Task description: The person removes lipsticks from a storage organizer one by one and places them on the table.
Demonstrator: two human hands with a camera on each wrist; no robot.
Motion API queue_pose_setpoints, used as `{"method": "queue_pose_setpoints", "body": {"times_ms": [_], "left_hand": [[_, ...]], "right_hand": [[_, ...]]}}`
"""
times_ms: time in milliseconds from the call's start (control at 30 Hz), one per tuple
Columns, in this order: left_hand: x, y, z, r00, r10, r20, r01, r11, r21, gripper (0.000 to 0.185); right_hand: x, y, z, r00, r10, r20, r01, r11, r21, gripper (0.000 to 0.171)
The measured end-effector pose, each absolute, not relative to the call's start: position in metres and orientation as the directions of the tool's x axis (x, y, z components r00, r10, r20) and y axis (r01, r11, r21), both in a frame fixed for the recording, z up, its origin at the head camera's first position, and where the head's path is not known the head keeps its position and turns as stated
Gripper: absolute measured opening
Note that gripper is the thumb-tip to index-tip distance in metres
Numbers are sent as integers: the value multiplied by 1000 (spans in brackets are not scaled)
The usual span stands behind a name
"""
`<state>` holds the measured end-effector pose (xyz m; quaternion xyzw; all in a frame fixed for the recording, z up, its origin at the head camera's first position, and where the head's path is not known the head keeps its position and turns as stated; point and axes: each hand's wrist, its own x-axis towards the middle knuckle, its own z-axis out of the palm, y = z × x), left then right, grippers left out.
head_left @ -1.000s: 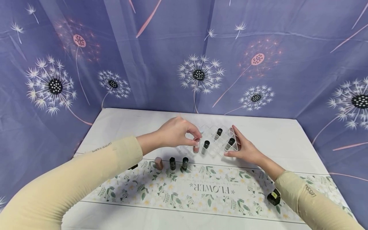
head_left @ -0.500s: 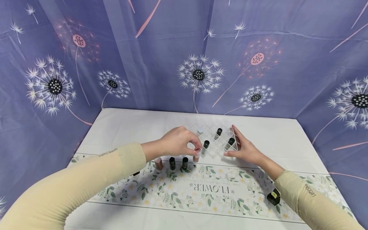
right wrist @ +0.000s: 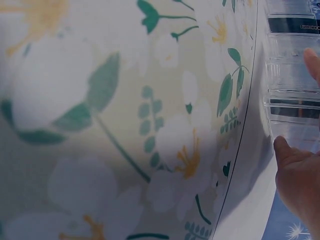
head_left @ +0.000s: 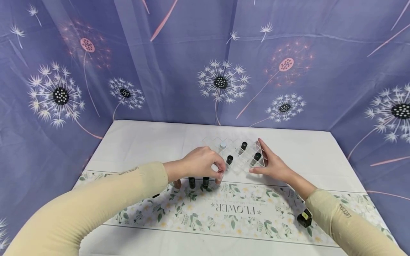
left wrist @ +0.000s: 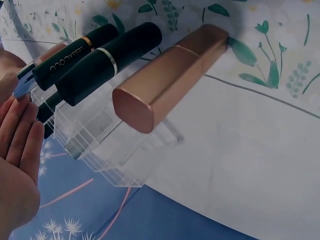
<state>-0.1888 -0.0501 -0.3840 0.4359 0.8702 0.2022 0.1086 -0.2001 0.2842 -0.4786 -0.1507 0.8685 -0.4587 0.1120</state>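
Observation:
A clear compartmented organizer (head_left: pixel 238 167) stands mid-table with three dark-capped tubes (head_left: pixel 229 160) and one pale-capped tube (head_left: pixel 222 145) in it. My left hand (head_left: pixel 220 173) pinches the top of a pink lip tube (head_left: pixel 219 180), which stands low at the floral mat's far edge, right of two dark tubes (head_left: pixel 206 182). A rose-gold tube (left wrist: pixel 165 75) stands beside them, half hidden by my wrist in the head view. My right hand (head_left: pixel 261 160) rests with straight fingers against the organizer's right side; its thumb (right wrist: pixel 295 170) touches the clear wall (right wrist: pixel 292 107).
A floral mat (head_left: pixel 224 213) printed FLOWER runs across the white table. A small dark bottle (head_left: pixel 304 217) lies on it by my right forearm. Another dark item (head_left: pixel 156 195) shows under my left forearm. Blue dandelion cloth (head_left: pixel 221 71) closes the back and sides.
My left hand has carried the pink tube from the organizer's front left down and toward me to the mat, beside the dark tubes. The right hand has stayed put.

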Motion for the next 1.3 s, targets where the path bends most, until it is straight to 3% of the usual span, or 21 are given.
{"method": "queue_pose_setpoints", "body": {"times_ms": [700, 1300], "left_hand": [[-186, -41, -396, -606, 795, -36, 707, 558, 435, 5], [-185, -43, -402, -616, 786, -41, 694, 567, 443, 14]], "right_hand": [[-198, 282, -477, -927, -371, -47, -162, 511, -845, 128], [-202, 285, -481, -930, -364, -58, -152, 522, -839, 130]]}}
